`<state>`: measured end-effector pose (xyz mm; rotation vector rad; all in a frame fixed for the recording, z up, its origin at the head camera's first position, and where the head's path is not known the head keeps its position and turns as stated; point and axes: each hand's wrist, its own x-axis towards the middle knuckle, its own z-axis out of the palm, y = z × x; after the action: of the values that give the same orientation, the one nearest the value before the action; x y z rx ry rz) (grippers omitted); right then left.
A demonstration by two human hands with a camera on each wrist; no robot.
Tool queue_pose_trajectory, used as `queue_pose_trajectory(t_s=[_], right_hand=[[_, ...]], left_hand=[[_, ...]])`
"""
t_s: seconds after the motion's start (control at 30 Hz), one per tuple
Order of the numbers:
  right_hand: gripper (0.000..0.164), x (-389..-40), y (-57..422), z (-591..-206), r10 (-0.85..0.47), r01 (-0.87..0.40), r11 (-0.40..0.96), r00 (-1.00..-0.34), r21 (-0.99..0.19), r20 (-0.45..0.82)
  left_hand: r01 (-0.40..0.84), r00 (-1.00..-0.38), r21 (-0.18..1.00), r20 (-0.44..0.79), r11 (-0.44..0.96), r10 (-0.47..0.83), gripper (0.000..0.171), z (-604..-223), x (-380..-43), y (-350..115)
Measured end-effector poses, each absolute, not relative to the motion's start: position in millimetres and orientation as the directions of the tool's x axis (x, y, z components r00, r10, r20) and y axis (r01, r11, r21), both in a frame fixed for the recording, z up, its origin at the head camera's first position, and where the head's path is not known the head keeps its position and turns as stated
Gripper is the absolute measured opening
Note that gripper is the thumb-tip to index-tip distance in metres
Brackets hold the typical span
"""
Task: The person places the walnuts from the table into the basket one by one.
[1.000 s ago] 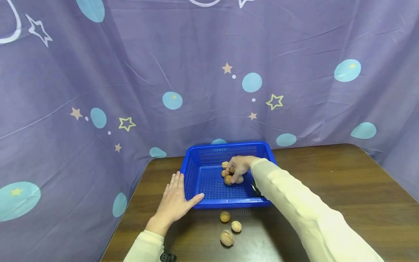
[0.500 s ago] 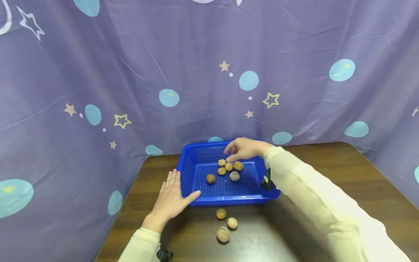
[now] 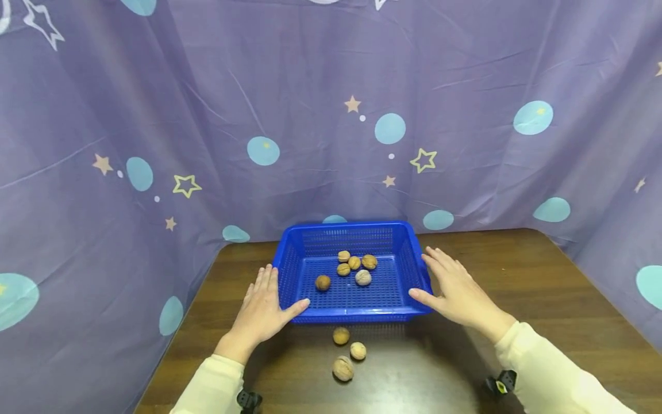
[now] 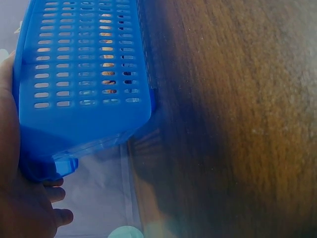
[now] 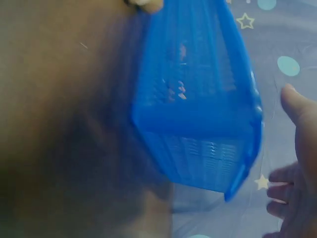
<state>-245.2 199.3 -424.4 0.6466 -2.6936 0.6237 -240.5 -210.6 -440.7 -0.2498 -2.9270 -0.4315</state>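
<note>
The blue basket [image 3: 357, 311] stands upright on the wooden tabletop [image 3: 527, 276], one long side facing the person. Six walnuts lie on its perforated floor: four grouped toward the rear, one pale grey walnut [image 3: 363, 278] in front of them, and one darker brown walnut [image 3: 323, 283] set apart to the left. Three further walnuts [image 3: 358, 351] lie on the tabletop in front of the basket. The left hand [image 3: 261, 313] is spread wide, fingers extended, at the basket's left front corner, thumb at the rim. The right hand [image 3: 457, 293] is likewise spread wide, just beside the right wall and apart from it. A purple patterned curtain [image 3: 310, 115] hangs behind.
</note>
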Motion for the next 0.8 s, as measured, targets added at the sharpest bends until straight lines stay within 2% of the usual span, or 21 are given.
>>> queue_pose_trajectory(t_s=[0.17,0.4,0.67,0.8], right_hand=[[0.095,-231.6,191.9,-437.7,-0.273,-0.398,0.849,-0.894,-0.348,0.356],[0.109,-247.3,171.1,-443.4,-0.268,-0.326,0.887,-0.940,-0.327,0.212],[0.115,-255.8,166.1,-440.7,-0.270,-0.301,0.884,-0.954,-0.358,0.133],[0.116,-256.1,165.8,-439.5,-0.271,-0.296,0.888,-0.955,-0.352,0.120]], left_hand=[[0.189,-0.970,0.276,0.200,0.942,0.136,0.119,-440.4,-241.3,-209.9],[0.172,-0.977,0.292,0.175,0.941,0.124,0.120,-442.6,-238.1,-206.8],[0.169,-0.976,0.314,0.185,0.934,0.114,0.124,-443.3,-241.1,-208.6],[0.165,-0.979,0.348,0.171,0.923,0.111,0.121,-440.6,-237.9,-210.4]])
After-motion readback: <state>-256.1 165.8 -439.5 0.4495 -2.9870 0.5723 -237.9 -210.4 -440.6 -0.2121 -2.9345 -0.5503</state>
